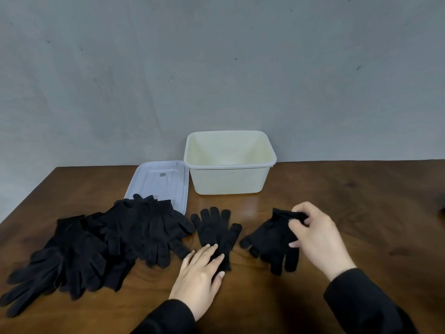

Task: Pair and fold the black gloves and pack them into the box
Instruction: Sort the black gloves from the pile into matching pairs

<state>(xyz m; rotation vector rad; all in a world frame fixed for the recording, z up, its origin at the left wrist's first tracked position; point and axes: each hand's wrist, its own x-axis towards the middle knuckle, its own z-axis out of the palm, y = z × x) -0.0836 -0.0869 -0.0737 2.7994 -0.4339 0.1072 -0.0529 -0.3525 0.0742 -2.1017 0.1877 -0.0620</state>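
Note:
A heap of several black gloves (96, 242) lies on the left of the wooden table. One black glove (215, 230) lies flat in the middle, fingers pointing away; my left hand (199, 273) presses flat on its cuff end. A second black glove (269, 239) lies to its right with fingers toward me, and my right hand (315, 235) pinches its cuff at the far edge. The cream box (228, 179) stands open and empty behind them.
The box's translucent lid (159, 182) lies flat left of the box, its near edge under the glove heap. A grey wall runs close behind the table (349, 201). Bare wood shows on the right side.

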